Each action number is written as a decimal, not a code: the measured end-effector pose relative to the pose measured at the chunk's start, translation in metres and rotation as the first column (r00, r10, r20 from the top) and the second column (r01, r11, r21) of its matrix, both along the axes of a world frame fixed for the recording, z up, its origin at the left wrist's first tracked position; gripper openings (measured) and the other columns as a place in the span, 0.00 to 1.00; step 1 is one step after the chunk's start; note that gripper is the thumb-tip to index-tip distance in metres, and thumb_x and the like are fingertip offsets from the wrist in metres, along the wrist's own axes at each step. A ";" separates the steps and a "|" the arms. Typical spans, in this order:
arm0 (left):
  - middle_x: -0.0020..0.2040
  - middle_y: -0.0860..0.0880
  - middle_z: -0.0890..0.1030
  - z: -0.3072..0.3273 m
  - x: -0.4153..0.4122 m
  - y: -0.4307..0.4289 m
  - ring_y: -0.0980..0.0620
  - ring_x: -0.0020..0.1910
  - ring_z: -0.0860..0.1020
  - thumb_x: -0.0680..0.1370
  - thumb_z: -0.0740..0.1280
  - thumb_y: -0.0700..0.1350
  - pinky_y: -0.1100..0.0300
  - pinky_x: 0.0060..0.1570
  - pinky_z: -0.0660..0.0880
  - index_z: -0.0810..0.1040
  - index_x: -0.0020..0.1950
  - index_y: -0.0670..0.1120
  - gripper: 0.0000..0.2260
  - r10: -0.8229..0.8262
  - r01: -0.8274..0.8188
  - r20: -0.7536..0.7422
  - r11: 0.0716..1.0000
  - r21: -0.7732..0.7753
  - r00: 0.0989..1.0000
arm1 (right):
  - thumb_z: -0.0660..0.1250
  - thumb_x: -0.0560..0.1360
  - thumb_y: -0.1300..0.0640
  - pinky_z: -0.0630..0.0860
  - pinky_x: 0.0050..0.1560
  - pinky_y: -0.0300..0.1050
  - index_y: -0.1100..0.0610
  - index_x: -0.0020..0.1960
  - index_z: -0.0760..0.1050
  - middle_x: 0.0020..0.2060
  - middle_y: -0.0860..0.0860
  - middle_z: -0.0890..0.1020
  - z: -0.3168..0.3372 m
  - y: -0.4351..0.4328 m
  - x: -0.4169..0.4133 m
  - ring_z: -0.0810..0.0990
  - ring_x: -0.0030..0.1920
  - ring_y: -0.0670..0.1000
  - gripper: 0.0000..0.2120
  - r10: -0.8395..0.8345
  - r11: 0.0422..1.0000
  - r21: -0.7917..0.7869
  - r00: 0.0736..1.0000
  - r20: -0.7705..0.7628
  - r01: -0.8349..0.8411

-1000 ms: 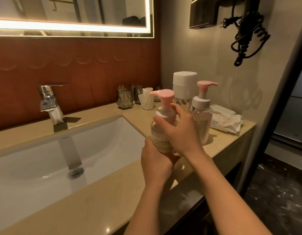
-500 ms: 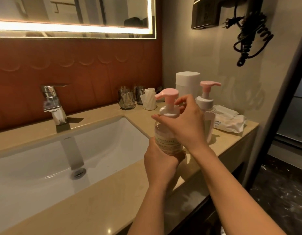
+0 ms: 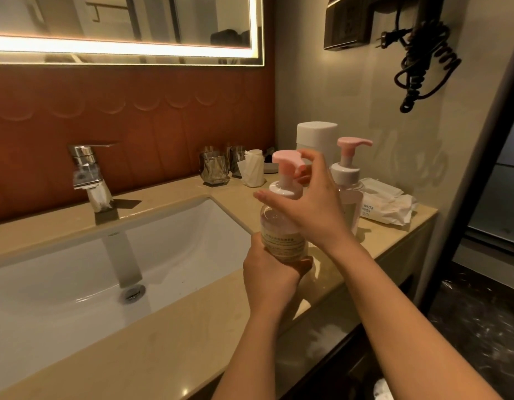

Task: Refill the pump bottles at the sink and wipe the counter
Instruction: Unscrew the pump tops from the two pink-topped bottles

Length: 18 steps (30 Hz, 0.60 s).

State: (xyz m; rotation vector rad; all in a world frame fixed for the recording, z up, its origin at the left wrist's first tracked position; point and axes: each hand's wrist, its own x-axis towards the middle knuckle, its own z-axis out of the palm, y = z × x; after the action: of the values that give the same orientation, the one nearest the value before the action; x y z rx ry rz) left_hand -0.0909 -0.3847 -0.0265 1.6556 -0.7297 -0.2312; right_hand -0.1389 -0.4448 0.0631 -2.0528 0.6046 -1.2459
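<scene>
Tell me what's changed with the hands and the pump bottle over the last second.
The right hand, wrapped tightly over the collar of the near pump bottle a second ago, has loosened: its fingers now spread, thumb raised beside the pink pump head. The left hand still grips the bottle's base. The second pump bottle and wipes pack have not moved.

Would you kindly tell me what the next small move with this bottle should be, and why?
Probably twist the pump loose. The left hand grips the bottle low down, the right hand curls round the pump's white collar, and the pump is seated on the bottle, so no refill can go in until it comes off.
</scene>
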 end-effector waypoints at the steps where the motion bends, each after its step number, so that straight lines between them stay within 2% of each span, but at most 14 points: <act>1: 0.47 0.57 0.77 0.000 0.000 0.001 0.59 0.45 0.76 0.61 0.80 0.49 0.63 0.45 0.76 0.68 0.53 0.57 0.27 -0.002 0.002 0.001 1.000 -0.002 1.000 | 0.76 0.64 0.44 0.69 0.48 0.29 0.46 0.63 0.61 0.59 0.47 0.72 0.000 0.000 0.000 0.71 0.55 0.45 0.35 -0.011 1.000 -0.005 1.000 0.011 0.011; 4: 0.46 0.57 0.77 0.000 0.000 0.002 0.59 0.44 0.76 0.61 0.80 0.49 0.66 0.41 0.75 0.69 0.52 0.56 0.27 0.001 -0.002 0.025 1.000 0.003 1.000 | 0.78 0.63 0.46 0.69 0.43 0.26 0.48 0.57 0.63 0.53 0.44 0.74 -0.005 -0.001 0.000 0.74 0.50 0.42 0.31 -0.042 0.999 0.014 0.997 0.061 0.041; 9: 0.47 0.58 0.76 0.000 0.000 0.001 0.57 0.47 0.76 0.61 0.80 0.50 0.64 0.46 0.75 0.67 0.53 0.56 0.28 -0.005 0.004 0.051 1.000 0.026 0.999 | 0.74 0.68 0.51 0.70 0.40 0.23 0.49 0.57 0.67 0.48 0.39 0.74 -0.012 -0.001 -0.003 0.73 0.48 0.34 0.23 0.007 0.999 0.048 0.996 0.086 -0.011; 11: 0.48 0.58 0.76 0.000 0.000 0.001 0.57 0.47 0.76 0.61 0.80 0.51 0.63 0.47 0.76 0.67 0.53 0.56 0.28 0.000 -0.001 0.051 1.000 0.015 0.999 | 0.72 0.71 0.54 0.70 0.39 0.23 0.50 0.57 0.68 0.48 0.39 0.74 -0.013 0.000 -0.003 0.74 0.47 0.35 0.19 0.063 0.996 0.058 0.995 0.075 -0.068; 13: 0.48 0.57 0.77 0.002 -0.001 0.002 0.57 0.46 0.77 0.61 0.80 0.51 0.62 0.46 0.77 0.68 0.52 0.56 0.27 0.000 0.000 0.041 1.000 0.004 0.999 | 0.70 0.72 0.54 0.71 0.39 0.27 0.52 0.58 0.69 0.50 0.43 0.76 -0.012 0.001 0.000 0.75 0.48 0.40 0.17 0.102 0.992 0.075 0.993 0.057 -0.106; 15: 0.47 0.57 0.77 0.003 -0.001 0.002 0.57 0.46 0.77 0.61 0.80 0.49 0.62 0.44 0.76 0.68 0.50 0.58 0.26 -0.009 0.009 -0.001 1.000 -0.013 1.000 | 0.71 0.71 0.48 0.70 0.45 0.31 0.54 0.61 0.68 0.56 0.49 0.75 -0.010 0.002 0.005 0.75 0.53 0.46 0.23 0.093 0.992 0.079 0.995 0.023 -0.094; 18: 0.44 0.58 0.77 0.005 -0.002 0.003 0.60 0.43 0.76 0.62 0.79 0.47 0.66 0.39 0.73 0.67 0.47 0.59 0.24 -0.029 0.026 -0.065 0.999 -0.036 0.997 | 0.72 0.64 0.38 0.71 0.59 0.44 0.53 0.67 0.63 0.64 0.50 0.70 -0.009 0.003 0.014 0.69 0.64 0.49 0.37 -0.012 0.997 0.070 0.999 -0.047 0.015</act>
State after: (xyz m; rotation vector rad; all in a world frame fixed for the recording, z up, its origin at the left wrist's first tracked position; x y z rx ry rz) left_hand -0.0930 -0.3812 -0.0219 1.5982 -0.7036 -0.2896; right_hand -0.1250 -0.4418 0.0543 -2.0267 0.6753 -1.1706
